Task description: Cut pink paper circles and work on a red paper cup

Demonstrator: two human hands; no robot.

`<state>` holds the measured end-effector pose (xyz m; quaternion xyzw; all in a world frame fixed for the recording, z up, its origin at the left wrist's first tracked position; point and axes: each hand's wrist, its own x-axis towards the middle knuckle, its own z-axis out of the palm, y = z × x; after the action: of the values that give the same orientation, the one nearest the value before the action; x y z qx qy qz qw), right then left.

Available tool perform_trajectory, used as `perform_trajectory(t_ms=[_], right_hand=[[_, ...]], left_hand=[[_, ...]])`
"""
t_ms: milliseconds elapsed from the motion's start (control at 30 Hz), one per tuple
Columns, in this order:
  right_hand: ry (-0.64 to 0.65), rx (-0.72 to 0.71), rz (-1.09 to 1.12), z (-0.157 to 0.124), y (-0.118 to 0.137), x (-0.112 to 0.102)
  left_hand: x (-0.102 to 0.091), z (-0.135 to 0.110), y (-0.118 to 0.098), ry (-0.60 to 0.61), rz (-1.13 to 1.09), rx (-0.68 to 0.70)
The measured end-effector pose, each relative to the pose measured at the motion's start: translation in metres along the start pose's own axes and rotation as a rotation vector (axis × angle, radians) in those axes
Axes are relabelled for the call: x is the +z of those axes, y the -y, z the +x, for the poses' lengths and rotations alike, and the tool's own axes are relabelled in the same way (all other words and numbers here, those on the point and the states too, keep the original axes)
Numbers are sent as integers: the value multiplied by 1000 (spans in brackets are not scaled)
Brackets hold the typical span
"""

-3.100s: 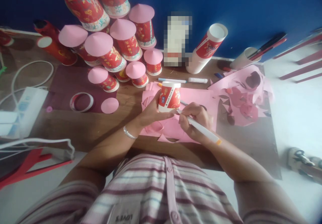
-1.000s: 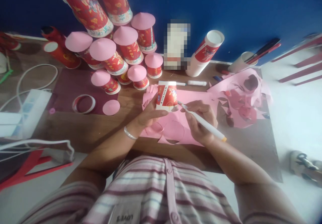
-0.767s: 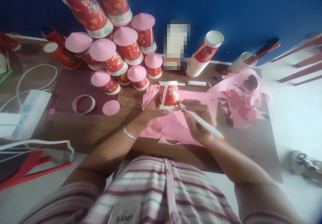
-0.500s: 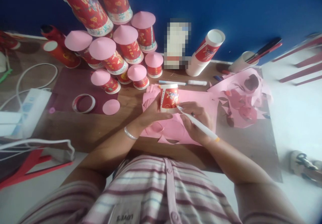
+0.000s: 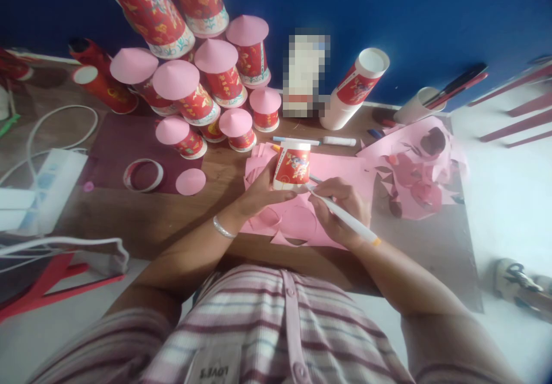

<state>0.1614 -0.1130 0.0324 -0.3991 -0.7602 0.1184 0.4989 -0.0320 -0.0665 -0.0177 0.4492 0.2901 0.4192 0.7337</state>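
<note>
My left hand (image 5: 261,191) is wrapped round a red and white paper cup (image 5: 293,164) with a printed picture, held a little tilted above the pink paper (image 5: 340,171). In my right hand (image 5: 342,206) is a white marker (image 5: 351,222) with a yellow end. Its tip meets the white band at the cup's lower edge, or comes very near it; I cannot tell which. Just beyond the cup lie a blue and white marker (image 5: 297,141) and a short white marker (image 5: 339,141). Cut outlines show in the pink paper below my hands.
Several red cups with pink cone tops (image 5: 176,79) stand at the back left. A tape roll (image 5: 144,176) and a pink disc (image 5: 190,181) lie left. Stacked cups (image 5: 356,88), a pen holder (image 5: 419,105) and paper scraps (image 5: 425,191) are right.
The cup has shifted slightly to the right and turned a little in my left hand. The marker has stayed at its lower edge. The view has moved slightly.
</note>
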Motion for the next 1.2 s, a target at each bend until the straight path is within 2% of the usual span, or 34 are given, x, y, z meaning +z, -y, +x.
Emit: perform_trajectory(t_ms=[133,300,767,1200], right_hand=[[24,-34,-8,2,3,-2],[44,-7,-34,2,5,-3],[45,-32,-46,3,5,-2],[42,-38,-31,3,6,-2]], left_hand=[[1,0,-1,-8,-1,-3],[-1,0,0,17,-4,-6],[-1,-2,1,-2,-33,-25],[0,-3,-1,32,-26,-19]])
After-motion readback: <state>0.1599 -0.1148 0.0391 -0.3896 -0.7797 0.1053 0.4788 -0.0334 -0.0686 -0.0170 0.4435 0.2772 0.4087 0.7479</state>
